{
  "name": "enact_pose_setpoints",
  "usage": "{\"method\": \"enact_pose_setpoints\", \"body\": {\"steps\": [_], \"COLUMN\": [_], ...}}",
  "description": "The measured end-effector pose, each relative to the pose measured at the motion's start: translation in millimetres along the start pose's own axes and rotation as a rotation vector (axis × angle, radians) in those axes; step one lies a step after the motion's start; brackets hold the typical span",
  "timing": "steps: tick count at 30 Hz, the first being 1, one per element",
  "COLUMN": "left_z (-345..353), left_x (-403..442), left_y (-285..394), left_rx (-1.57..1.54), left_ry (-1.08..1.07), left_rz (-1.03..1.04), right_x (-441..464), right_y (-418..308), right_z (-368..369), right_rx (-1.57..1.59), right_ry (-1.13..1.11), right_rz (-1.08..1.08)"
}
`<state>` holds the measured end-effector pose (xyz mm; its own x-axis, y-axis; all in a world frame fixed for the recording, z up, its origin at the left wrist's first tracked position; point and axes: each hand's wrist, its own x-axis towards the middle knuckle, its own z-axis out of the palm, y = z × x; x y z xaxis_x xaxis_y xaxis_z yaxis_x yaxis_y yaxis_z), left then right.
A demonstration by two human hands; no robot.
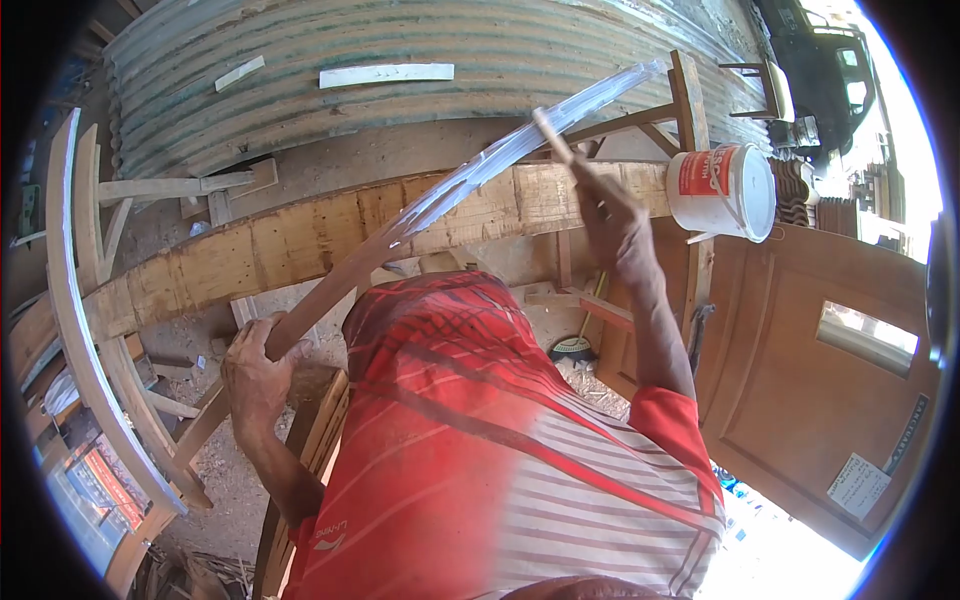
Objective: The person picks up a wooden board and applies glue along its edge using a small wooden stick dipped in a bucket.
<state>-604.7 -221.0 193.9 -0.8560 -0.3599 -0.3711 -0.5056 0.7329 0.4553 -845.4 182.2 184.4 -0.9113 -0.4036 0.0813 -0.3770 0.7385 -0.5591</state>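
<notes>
My left hand (pixel 258 375) is wrapped round the lower end of a long wooden strip (pixel 340 280), which slants up to the right across the bench beam. A wet-looking, whitish coating (pixel 490 165) covers its far half in streaks; the near part is bare brown wood. My right hand (pixel 612 218) grips a slim, light wooden stick (pixel 552 135), its tip against or just over the coated face. Motion blurs that hand a little, and I cannot tell whether the stick's tip has bristles.
A thick wooden beam (pixel 250 250) runs crosswise under the strip. At its right end stands a white bucket (pixel 745 195) with a red label. Another strip (pixel 75 290) with a whitish edge leans at left. Corrugated sheeting (pixel 400 110) lies beyond; a brown door panel (pixel 790 350) stands at right.
</notes>
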Motion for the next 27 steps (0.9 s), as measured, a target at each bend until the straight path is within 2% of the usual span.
{"method": "enact_pose_setpoints", "body": {"steps": [2, 4, 6, 9, 10, 11, 12, 13, 14, 16, 19, 21, 23, 24, 26, 27], "left_z": [-0.5, 0.5, -1.0, -0.3, -0.6, -0.9, -0.6, 0.8, 3.8, 8.3, 11.8, 15.4, 27.5, 28.9, 22.8, 20.7], "left_x": [0.7, 0.2, 0.9, 3.1, 3.8, 4.5, 4.5, 5.9, 8.5, 10.3, 16.1, 17.2, 16.9, 17.3, 22.7, 25.5], "left_y": [-1.7, -6.0, -9.0, -5.5, -4.1, -2.8, -1.6, -3.1, -5.3, 5.9, 30.7, 40.5, 33.4, 30.3, 35.2, 39.3], "left_rx": [-0.005, -0.013, -0.012, -0.051, -0.045, -0.039, -0.036, -0.028, -0.023, -0.001, 0.066, 0.116, 0.205, 0.252, 0.229, 0.217], "left_ry": [-0.014, -0.014, -0.001, -0.034, -0.047, -0.05, -0.045, -0.031, -0.016, 0.008, -0.003, -0.038, 0.018, 0.049, -0.035, -0.078], "left_rz": [0.011, 0.022, 0.033, 0.016, 0.021, 0.021, 0.015, 0.044, 0.072, 0.086, 0.015, -0.097, -0.094, -0.093, -0.14, -0.163], "right_x": [-19.1, -34.7, -38.6, -40.6, -38.1, -32.1, -28.4, -22.7, -23.8, -27.8, -35.4, -43.5, -43.0, -42.7, -35.4, -23.0], "right_y": [-30.2, -51.0, -69.2, -44.7, -34.4, -26.1, -13.7, -5.0, 11.3, 45.3, 78.0, 104.3, 111.2, 125.6, 168.1, 174.9], "right_z": [11.8, 28.6, 21.7, -12.6, -31.2, -55.2, -74.1, -98.6, -119.0, -151.6, -184.1, -206.4, -224.3, -232.9, -256.8, -261.3], "right_rx": [0.046, 0.128, 0.214, 0.143, 0.348, 0.225, 0.288, 0.194, 0.177, 0.127, 0.076, -0.093, -0.369, -0.47, -0.669, -0.69], "right_ry": [-0.154, -0.207, -0.332, -0.148, -0.021, 0.077, 0.223, 0.303, 0.339, 0.314, 0.302, 0.347, 0.372, 0.312, 0.189, 0.065], "right_rz": [-0.107, -0.329, -0.277, -0.106, 0.022, 0.093, 0.188, 0.352, 0.315, 0.41, 0.434, 0.483, 0.547, 0.516, 0.455, 0.539]}}
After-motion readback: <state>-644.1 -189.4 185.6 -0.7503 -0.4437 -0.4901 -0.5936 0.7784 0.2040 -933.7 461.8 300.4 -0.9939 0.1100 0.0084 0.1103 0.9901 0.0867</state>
